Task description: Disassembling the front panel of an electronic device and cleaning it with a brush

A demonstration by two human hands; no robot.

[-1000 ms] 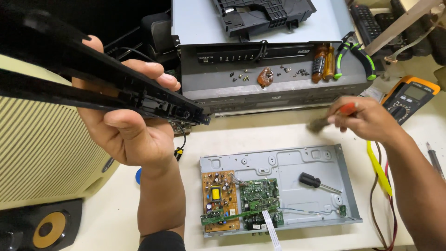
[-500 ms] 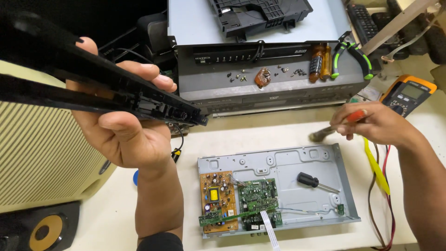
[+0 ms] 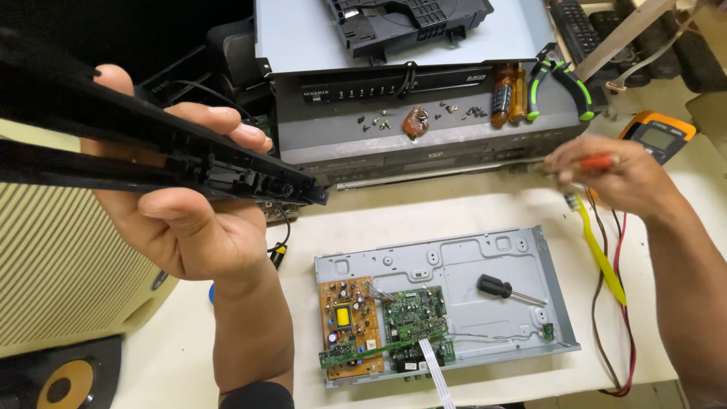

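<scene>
My left hand point(image 3: 185, 220) grips a long black plastic front panel point(image 3: 151, 155), held up at the left and slanting toward the middle. My right hand point(image 3: 606, 178) is closed around a red-handled tool point(image 3: 598, 161) at the right, beside the grey player point(image 3: 424, 113). On the white table below lies an open grey metal chassis point(image 3: 469, 265) with an orange circuit board point(image 3: 348, 322) and a green circuit board point(image 3: 413, 314) at its left end. A black-handled screwdriver point(image 3: 503, 289) rests inside the chassis.
Loose screws point(image 3: 379, 121), two amber-handled screwdrivers point(image 3: 509, 95) and green-handled pliers point(image 3: 560, 87) lie on the grey player. An orange multimeter point(image 3: 657, 136) with red and black leads and a yellow toothbrush point(image 3: 602, 257) sit at right. A cream speaker point(image 3: 68, 265) stands at left.
My right hand with the red-handled tool has risen and moved away from the table toward the grey player. My left hand keeps the black panel, slightly shifted.
</scene>
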